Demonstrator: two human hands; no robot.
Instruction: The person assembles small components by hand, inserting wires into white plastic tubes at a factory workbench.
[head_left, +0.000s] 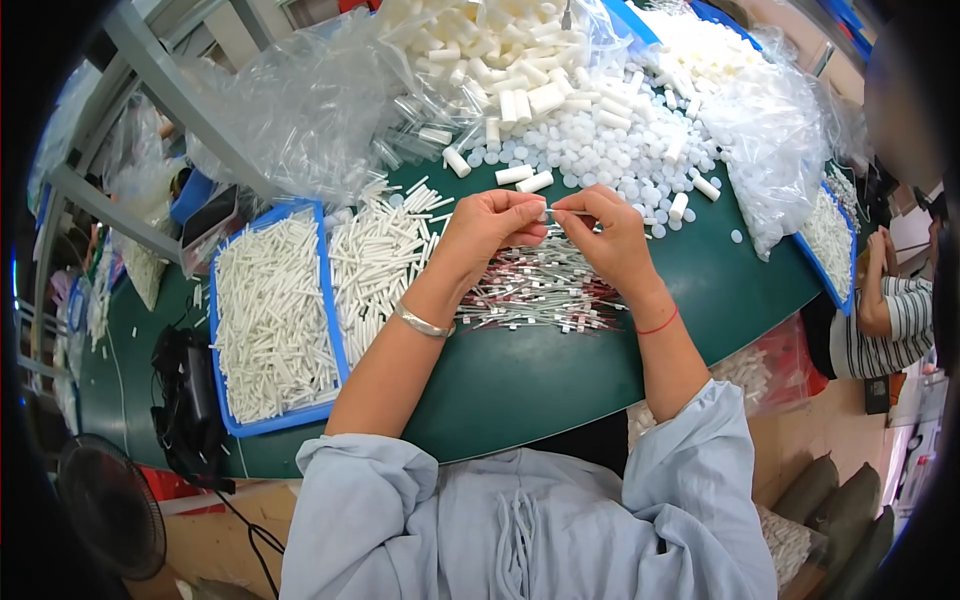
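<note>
Nearest the head camera is my loose pale-blue cloth top [590,525] with its drawstring. Beyond it, over the dark green counter [715,295], my left hand [495,220] has thumb and forefinger pinched together on a slim whitish piece [551,211]; my right hand [610,235] pinches its other end, fingers nearly closed. Whether it is one part or two joined, I cannot tell. I judge it best to keep both pinches light, ends in line, wrists low and steady over the heap of thin silvery and red stems [545,290] just below.

At my left, a blue plastic tray [282,420] is full of slender white rods [275,330]; more lie loose beside it. Ahead, a crumpled clear plastic bag [290,120] lies beside cream-white cylinders [545,98]. At far right, a second blue tray [826,281] holds small pale pieces.
</note>
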